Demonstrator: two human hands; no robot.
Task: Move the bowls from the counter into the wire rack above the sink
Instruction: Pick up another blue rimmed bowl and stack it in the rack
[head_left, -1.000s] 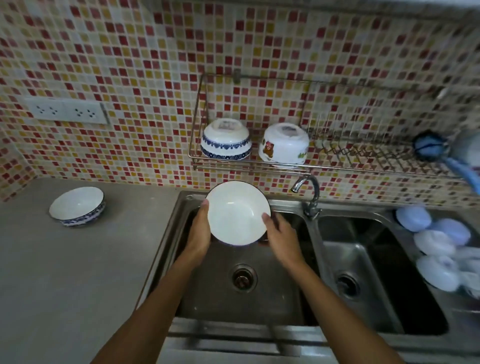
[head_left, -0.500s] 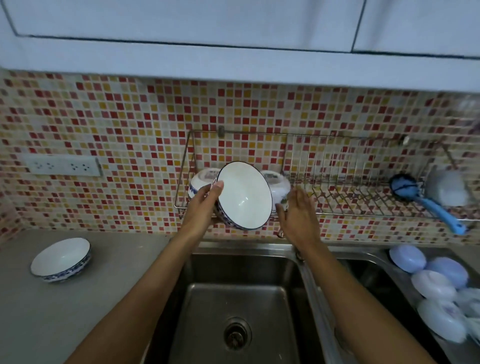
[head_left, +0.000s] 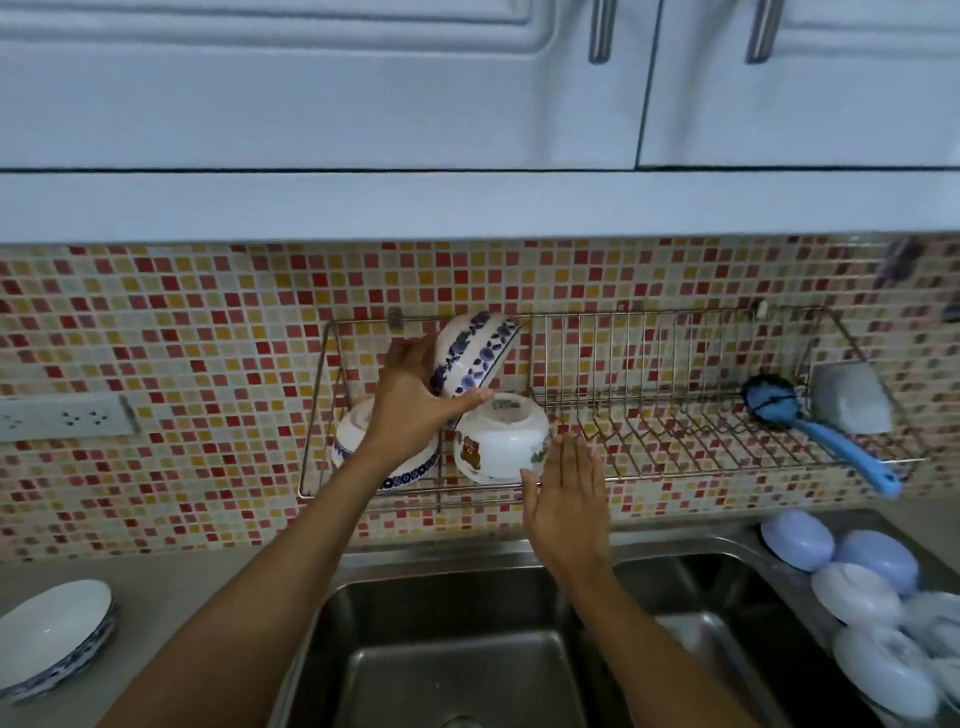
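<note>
My left hand (head_left: 415, 400) grips a white bowl with a blue flower band (head_left: 474, 356), tilted on its side inside the left end of the wire rack (head_left: 675, 467), above two upturned bowls. One upturned bowl with a blue rim (head_left: 358, 436) sits partly behind my left wrist. The other, a white bowl with a bear picture (head_left: 501, 441), stands beside it. In front of the bear bowl my right hand (head_left: 569, 499) is held flat and holds nothing. Another white bowl with a blue rim (head_left: 52, 634) rests on the counter at the far left.
A blue dish brush (head_left: 810, 421) and a grey sponge (head_left: 852, 397) lie at the rack's right end. A double steel sink (head_left: 452, 654) lies below. Several blue and white lids (head_left: 852, 582) sit at the right. White cupboards hang above. A wall socket (head_left: 67, 418) is at left.
My left hand has lifted the flowered bowl from above the sink up into the rack and turned it over sideways. My right hand let go and now hovers by the bear bowl.
</note>
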